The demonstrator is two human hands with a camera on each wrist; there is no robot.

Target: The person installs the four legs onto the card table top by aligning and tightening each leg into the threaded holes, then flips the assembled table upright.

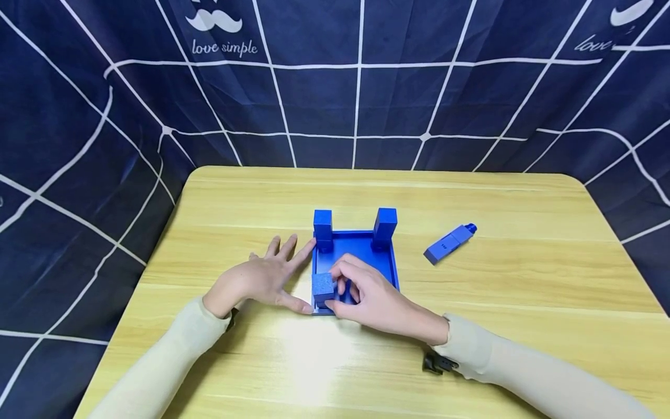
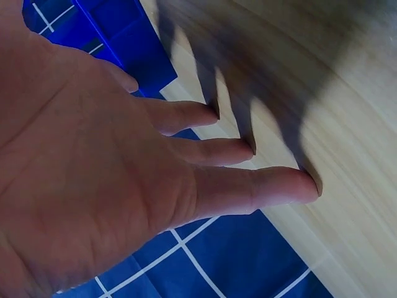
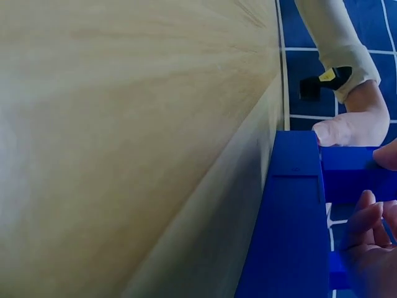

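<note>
A blue square tray-like base (image 1: pixel 352 244) lies on the table. At its near left corner stands a blue square post (image 1: pixel 322 286), pinched between the thumb and fingers of my right hand (image 1: pixel 374 297); the right wrist view also has this post (image 3: pixel 347 162) rising from the base's side (image 3: pixel 291 230). My left hand (image 1: pixel 267 279) is spread along the base's left side, its thumb and index finger at the edge. In the left wrist view, its other fingers stretch out straight over the tabletop. Where the post meets the base is partly hidden.
Two more blue posts, a left one (image 1: pixel 323 226) and a right one (image 1: pixel 386 222), stand at the base's far corners. A loose blue post (image 1: pixel 449 244) with a round peg end lies to the right on the wooden table (image 1: pixel 523 279). Dark blue gridded cloth (image 1: pixel 392 99) hangs behind.
</note>
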